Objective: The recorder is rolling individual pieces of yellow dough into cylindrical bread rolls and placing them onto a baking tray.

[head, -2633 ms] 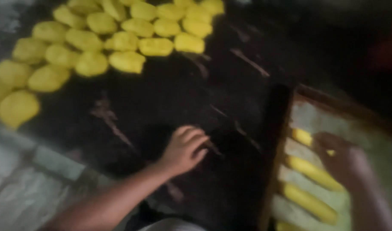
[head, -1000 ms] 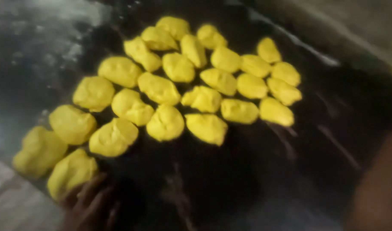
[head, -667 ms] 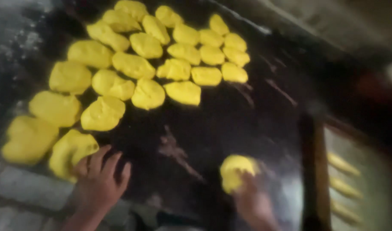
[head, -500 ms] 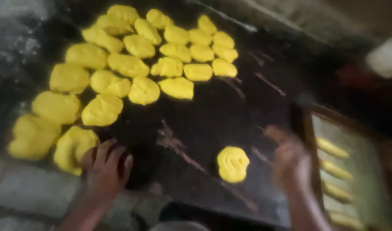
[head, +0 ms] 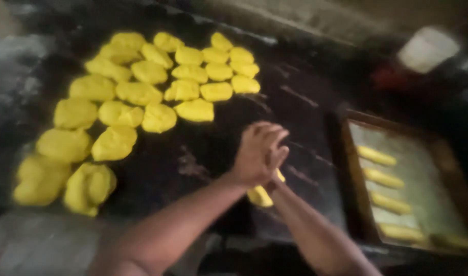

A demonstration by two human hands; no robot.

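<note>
Both hands are pressing together near the middle of the dark table (head: pixel 203 168), left hand (head: pixel 258 152) lying over the mostly hidden right hand (head: pixel 273 182), squeezing a yellow dough piece (head: pixel 261 194). It is likely handling soft and light, best cupped underneath along its length.

My dark, smeared work surface (head: pixel 203 153) carries a cluster of soft yellow dough lumps (head: pixel 152 92) across its far left, packed close, many touching. One yellow dough piece (head: pixel 260 195) lies near the middle, under my hands. At the right sits a brown rectangular tray (head: pixel 346 168) holding rolled yellow dough sticks (head: pixel 382 179) in a column.
</note>
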